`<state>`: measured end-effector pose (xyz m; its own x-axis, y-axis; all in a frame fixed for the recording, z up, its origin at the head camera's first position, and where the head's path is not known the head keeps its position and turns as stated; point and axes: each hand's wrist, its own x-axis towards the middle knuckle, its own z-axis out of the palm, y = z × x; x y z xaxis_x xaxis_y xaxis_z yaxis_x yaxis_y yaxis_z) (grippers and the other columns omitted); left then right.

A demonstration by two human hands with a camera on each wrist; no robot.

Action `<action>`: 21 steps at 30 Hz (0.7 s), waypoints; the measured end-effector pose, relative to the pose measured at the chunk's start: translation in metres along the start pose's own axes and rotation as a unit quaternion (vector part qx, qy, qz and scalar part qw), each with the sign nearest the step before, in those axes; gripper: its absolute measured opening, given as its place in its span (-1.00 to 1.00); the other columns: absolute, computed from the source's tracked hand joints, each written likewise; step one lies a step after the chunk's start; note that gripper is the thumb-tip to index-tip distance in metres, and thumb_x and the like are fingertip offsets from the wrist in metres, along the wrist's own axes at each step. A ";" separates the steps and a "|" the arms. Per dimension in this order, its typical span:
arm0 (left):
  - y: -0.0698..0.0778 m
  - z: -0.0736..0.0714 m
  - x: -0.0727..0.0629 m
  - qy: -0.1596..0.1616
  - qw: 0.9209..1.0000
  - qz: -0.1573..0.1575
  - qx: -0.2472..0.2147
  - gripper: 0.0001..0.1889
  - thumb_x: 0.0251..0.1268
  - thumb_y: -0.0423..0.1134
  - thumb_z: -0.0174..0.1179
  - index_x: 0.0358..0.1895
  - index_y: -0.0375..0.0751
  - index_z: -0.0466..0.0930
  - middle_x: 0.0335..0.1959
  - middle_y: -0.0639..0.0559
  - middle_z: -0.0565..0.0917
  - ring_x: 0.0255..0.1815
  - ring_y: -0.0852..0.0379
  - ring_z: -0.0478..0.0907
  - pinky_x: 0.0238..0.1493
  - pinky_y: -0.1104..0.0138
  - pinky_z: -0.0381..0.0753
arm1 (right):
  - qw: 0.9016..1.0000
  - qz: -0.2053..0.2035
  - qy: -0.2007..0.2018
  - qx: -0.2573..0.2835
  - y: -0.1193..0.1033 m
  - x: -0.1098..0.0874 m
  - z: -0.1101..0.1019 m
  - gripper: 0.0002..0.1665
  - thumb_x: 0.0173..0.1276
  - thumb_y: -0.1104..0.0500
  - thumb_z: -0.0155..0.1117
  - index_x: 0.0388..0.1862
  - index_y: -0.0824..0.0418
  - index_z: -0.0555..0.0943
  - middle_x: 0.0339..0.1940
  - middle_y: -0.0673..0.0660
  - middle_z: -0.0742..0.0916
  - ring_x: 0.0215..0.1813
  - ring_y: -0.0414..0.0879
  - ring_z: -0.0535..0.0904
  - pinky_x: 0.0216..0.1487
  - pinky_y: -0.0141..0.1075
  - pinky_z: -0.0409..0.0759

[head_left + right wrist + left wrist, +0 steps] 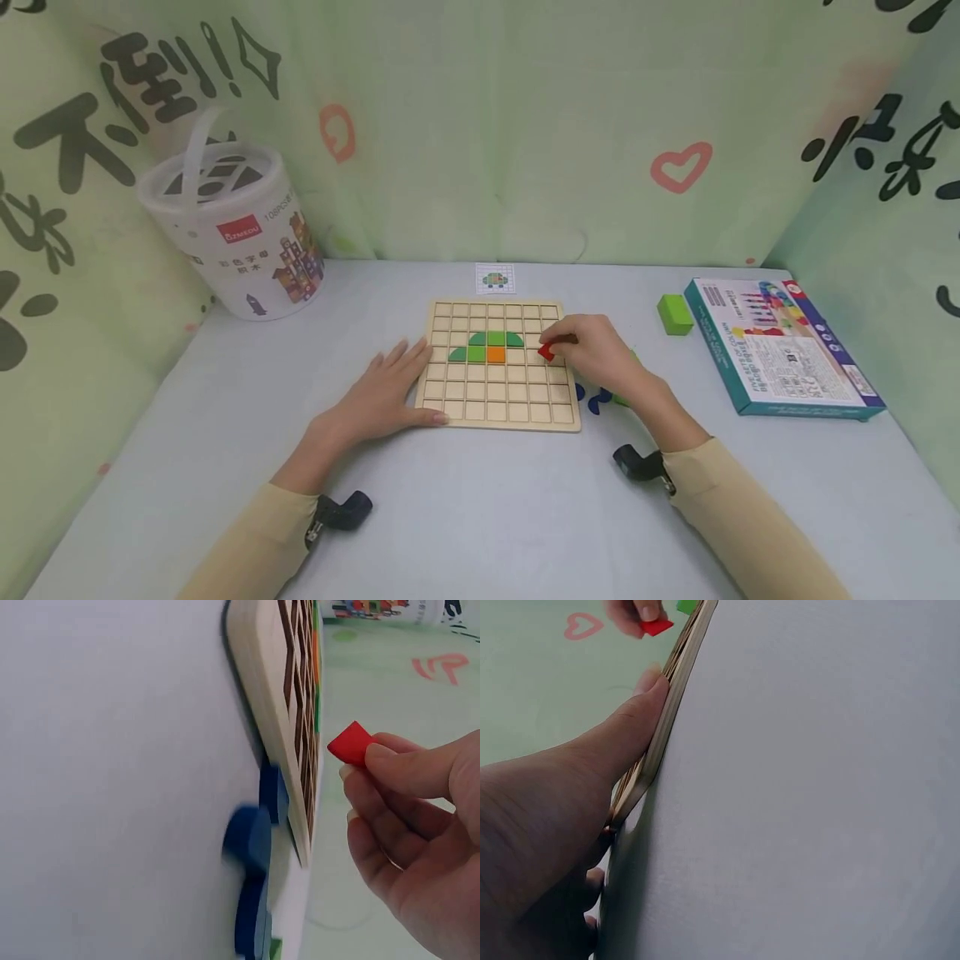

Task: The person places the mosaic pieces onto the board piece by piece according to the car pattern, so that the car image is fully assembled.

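A wooden grid board (455,411) lies on the table, with green and orange pieces set in its squares. My left hand (380,393) rests at the board's left edge, fingers extended along the side and thumb (634,716) on the near-left corner. Between thumb and fingertips, my right hand (600,354) pinches a small red block (350,742) above the right side of the board. Among the set pieces are an orange square (496,355), a green square (476,354) and green rounded pieces (514,340). Blue curved pieces (249,836) lie beside the board's right edge.
A small pattern card (495,279) lies behind the board. To the right are a bright green block (676,315) and a flat game box (787,350). A white lidded bucket (240,242) stands at the back left, near the printed curtain (487,125).
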<state>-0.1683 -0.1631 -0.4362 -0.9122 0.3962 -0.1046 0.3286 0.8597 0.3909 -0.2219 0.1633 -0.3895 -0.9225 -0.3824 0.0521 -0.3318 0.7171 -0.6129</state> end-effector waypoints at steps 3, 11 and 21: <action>0.001 -0.001 -0.001 -0.003 1.000 -0.002 0.000 0.21 0.04 0.51 0.21 0.62 -0.10 -0.13 0.67 0.01 -0.09 0.68 -0.14 -0.24 0.63 -0.15 -0.20 | 1.000 -0.001 -0.001 0.001 -0.007 0.009 0.009 -0.77 0.33 0.40 0.25 -0.07 0.28 0.71 -0.14 0.16 0.78 -0.11 0.00 0.64 -0.05 -0.17 0.68; 0.003 -0.003 -0.002 -0.002 1.000 -0.001 0.005 0.20 0.05 0.50 0.20 0.62 -0.12 -0.12 0.67 0.00 -0.08 0.68 -0.16 -0.22 0.62 -0.17 -0.17 | 1.000 -0.020 -0.011 -0.021 -0.021 0.027 0.027 -0.87 0.31 0.41 0.25 -0.25 0.23 0.68 -0.27 0.11 0.76 -0.20 -0.01 0.60 -0.10 -0.20 0.65; 0.005 -0.005 -0.002 -0.010 1.000 -0.007 0.002 0.21 0.05 0.49 0.21 0.62 -0.10 -0.14 0.67 0.03 -0.11 0.68 -0.12 -0.25 0.63 -0.14 -0.19 | 0.998 -0.047 -0.015 -0.041 -0.027 0.030 0.034 -0.77 0.29 0.47 0.22 -0.26 0.24 0.75 -0.25 0.11 0.80 -0.18 -0.03 0.64 -0.05 -0.17 0.69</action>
<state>-0.1658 -0.1613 -0.4293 -0.9120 0.3897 -0.1278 0.3166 0.8671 0.3847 -0.2335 0.1127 -0.3985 -0.8808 -0.4665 0.0815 -0.4325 0.7222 -0.5397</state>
